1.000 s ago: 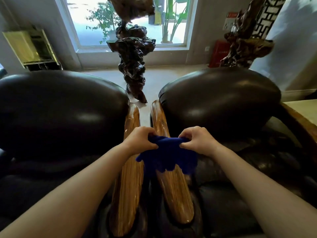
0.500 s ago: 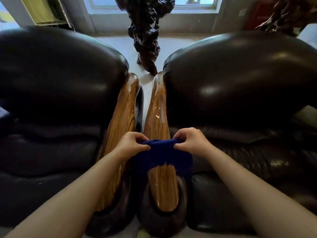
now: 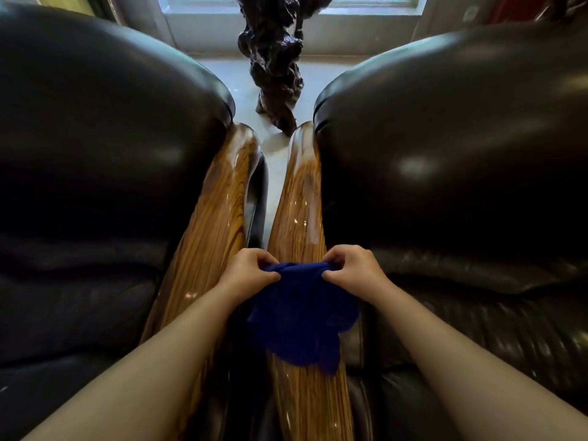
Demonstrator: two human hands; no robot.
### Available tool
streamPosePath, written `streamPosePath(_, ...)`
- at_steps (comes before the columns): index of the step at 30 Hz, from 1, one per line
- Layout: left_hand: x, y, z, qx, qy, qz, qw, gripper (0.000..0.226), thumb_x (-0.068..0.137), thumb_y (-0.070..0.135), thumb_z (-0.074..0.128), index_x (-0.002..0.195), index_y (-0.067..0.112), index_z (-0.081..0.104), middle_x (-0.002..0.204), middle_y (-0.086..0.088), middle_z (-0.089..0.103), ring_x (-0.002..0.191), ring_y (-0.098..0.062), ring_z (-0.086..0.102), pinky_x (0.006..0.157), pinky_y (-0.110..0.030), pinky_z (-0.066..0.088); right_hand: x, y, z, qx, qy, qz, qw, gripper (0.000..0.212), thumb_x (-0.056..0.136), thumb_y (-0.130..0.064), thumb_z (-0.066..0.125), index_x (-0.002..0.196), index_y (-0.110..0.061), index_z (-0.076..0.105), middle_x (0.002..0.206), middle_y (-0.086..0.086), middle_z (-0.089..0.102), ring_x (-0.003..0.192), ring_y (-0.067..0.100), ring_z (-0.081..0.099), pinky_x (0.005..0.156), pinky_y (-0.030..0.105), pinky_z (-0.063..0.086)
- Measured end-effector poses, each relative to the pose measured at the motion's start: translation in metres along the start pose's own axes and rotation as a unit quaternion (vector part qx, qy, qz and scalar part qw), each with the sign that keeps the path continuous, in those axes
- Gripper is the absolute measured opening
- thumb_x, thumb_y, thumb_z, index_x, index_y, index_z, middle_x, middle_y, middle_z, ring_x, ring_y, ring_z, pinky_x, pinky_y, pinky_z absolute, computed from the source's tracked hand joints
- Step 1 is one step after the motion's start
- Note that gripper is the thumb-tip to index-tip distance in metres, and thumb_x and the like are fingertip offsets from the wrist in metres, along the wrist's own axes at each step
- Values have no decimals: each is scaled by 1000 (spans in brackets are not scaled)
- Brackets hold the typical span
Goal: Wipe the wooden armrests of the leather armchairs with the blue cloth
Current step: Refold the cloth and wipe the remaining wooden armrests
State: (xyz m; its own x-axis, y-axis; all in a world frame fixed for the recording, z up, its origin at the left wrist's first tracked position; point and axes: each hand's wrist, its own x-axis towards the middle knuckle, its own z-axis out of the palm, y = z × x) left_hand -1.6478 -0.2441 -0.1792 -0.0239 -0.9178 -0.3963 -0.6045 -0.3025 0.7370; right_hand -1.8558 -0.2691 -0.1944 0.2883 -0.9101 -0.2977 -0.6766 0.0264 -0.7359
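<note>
Two dark leather armchairs stand side by side, the left armchair point(image 3: 95, 154) and the right armchair point(image 3: 445, 160). Their glossy striped wooden armrests run next to each other: the left armrest point(image 3: 216, 218) and the right armrest point(image 3: 299, 205). A blue cloth point(image 3: 302, 319) hangs bunched over the right armrest. My left hand point(image 3: 248, 272) pinches its upper left edge and my right hand point(image 3: 350, 268) pinches its upper right edge. The cloth hides the middle of that armrest.
A narrow gap of pale floor point(image 3: 273, 192) separates the two armrests. Behind the chairs a dark gnarled wooden sculpture point(image 3: 273, 58) stands on the floor in front of a window sill point(image 3: 366, 12). Leather seat cushions lie low on both sides.
The view has tilted down and come closer to the armrests. Both hands still hold the cloth, which now hangs lower and more spread over the right armrest.
</note>
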Motion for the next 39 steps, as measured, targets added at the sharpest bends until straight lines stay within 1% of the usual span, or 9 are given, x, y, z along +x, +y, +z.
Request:
streamPosePath(2,24,-3,5,14,38,14,999,19,81,10,64,99,18,64,97,2,63,95,-13,60,73,-20,47,21,4,2,-3,44,-3,999,18,79,-20,68,91,-31,60,90,-13,60,86,5,59,63,13,41)
streamPosePath(5,43,-12,20,55,177,68,980,41,86,15,58,126,17,50,132,-4,54,125,-17,46,102,-30,39,30,15,17,-25,190,-35,981,36,83,-22,64,118,-20,56,121,-2,59,118,15,51,93,20,40)
streamPosePath(8,34,-28,47,132,269,154,941,53,94,25,37,143,24,18,155,3,14,143,-9,4,116,-37,8,8,24,54,-88,310,-33,946,52,93,-34,40,142,-24,26,155,1,20,143,15,11,115,38,16)
streamPosePath(10,25,-43,70,160,214,182,946,54,94,31,22,143,30,0,155,11,-8,141,-3,-12,116,-39,-2,-2,31,85,-122,268,-28,955,56,94,-42,23,144,-30,2,156,-5,-6,143,11,-9,117,42,3)
streamPosePath(12,23,-59,92,185,162,178,953,55,92,35,15,141,33,-8,152,16,-16,140,-1,-18,117,-43,-4,-1,37,108,-136,248,-8,959,59,92,-47,16,143,-30,-6,154,-7,-15,142,10,-15,117,44,0)
streamPosePath(19,50,-57,115,232,231,119,937,56,93,33,22,145,17,8,155,-2,11,144,-19,6,111,-51,12,34,40,113,-169,295,4,940,63,93,-49,20,146,-23,-4,156,4,-2,144,19,-1,114,43,14)
streamPosePath(28,109,-25,78,245,191,117,943,55,92,31,24,143,12,16,152,-6,19,141,-29,15,108,-56,27,96,19,80,-177,287,5,941,65,92,-44,27,145,-21,-2,155,6,3,142,19,4,109,45,34)
streamPosePath(34,152,-14,59,210,150,133,957,56,90,40,6,142,26,-8,154,9,-12,141,-10,-18,116,-43,1,139,16,61,-180,277,-6,944,62,93,-44,23,144,-21,-4,155,4,-3,143,18,1,113,42,28)
streamPosePath(39,193,-5,43,151,142,158,965,52,89,43,5,135,38,-17,147,24,-22,137,3,-22,114,-37,-3,179,12,45,-184,273,-13,944,62,93,-42,22,144,-19,-4,155,5,-6,143,18,-2,114,39,18)
